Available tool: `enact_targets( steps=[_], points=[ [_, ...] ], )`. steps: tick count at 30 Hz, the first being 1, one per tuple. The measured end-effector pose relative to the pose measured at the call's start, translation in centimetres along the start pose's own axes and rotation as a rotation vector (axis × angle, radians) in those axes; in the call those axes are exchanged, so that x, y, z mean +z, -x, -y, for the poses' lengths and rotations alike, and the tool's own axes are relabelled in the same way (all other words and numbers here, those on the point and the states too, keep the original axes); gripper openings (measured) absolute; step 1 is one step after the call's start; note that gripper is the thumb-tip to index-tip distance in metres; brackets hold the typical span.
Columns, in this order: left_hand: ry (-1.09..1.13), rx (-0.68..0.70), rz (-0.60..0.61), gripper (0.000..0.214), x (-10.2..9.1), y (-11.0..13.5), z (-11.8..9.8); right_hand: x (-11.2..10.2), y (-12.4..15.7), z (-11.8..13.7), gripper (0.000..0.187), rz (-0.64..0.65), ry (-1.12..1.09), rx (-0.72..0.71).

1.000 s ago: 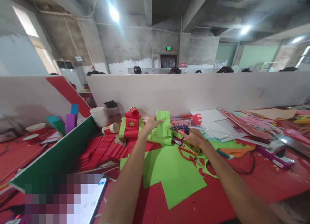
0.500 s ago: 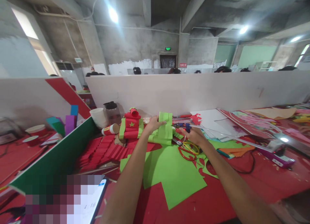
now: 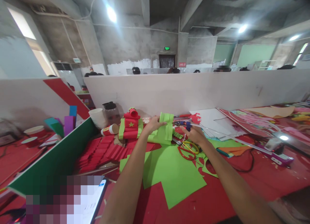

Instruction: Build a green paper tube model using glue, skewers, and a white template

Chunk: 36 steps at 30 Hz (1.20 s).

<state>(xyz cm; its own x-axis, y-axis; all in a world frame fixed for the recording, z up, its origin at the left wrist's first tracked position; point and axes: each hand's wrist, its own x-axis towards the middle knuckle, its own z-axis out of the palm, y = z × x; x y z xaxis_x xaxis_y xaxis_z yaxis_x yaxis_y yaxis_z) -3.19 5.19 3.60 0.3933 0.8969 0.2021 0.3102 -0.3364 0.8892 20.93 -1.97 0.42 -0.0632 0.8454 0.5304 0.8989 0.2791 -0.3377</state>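
Note:
My left hand (image 3: pixel 153 124) grips a folded strip of light green paper (image 3: pixel 165 128) and holds it upright above the red table. My right hand (image 3: pixel 195 134) is closed round a pair of scissors with blue handles (image 3: pixel 186 124), whose blades point left at the green strip. A large flat green sheet (image 3: pixel 173 172) lies under both forearms. Red and yellow scissors (image 3: pixel 187 150) rest on the table just below my right hand.
A red and green paper model with a yellow star (image 3: pixel 131 124) stands left of the strip, beside a white cup (image 3: pixel 98 117), a dark jar (image 3: pixel 111 112) and red folded strips (image 3: pixel 101 149). A phone (image 3: pixel 92 199) lies front left. Papers (image 3: pixel 218 122) cover the right side, behind a white partition (image 3: pixel 193 90).
The green strip has shifted slightly right and tilted. My right hand with the blue scissors has edged up closer to it. The view has dropped a little.

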Motion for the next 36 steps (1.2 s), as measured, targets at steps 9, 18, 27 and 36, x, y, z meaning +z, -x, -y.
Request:
enact_targets(
  steps=[9, 18, 27, 36],
  points=[
    [-0.033, 0.006, 0.067, 0.043, -0.1, 0.0, -0.1, -0.1, 0.0, -0.1, 0.045, -0.044, 0.001, 0.045],
    [-0.020, 0.012, 0.134, 0.043, -0.1, -0.5, 0.9, 0.0, -0.2, -0.5, 0.044, -0.115, -0.046, 0.065],
    [-0.055, 0.030, 0.149, 0.040, -0.2, -0.6, 1.1, 0.3, -0.3, -0.9, 0.044, -0.135, -0.052, 0.077],
    [-0.118, 0.001, 0.140, 0.036, -0.1, -0.4, 0.7, 0.2, -0.2, -0.6, 0.047, -0.114, -0.041, 0.070]
  ],
)
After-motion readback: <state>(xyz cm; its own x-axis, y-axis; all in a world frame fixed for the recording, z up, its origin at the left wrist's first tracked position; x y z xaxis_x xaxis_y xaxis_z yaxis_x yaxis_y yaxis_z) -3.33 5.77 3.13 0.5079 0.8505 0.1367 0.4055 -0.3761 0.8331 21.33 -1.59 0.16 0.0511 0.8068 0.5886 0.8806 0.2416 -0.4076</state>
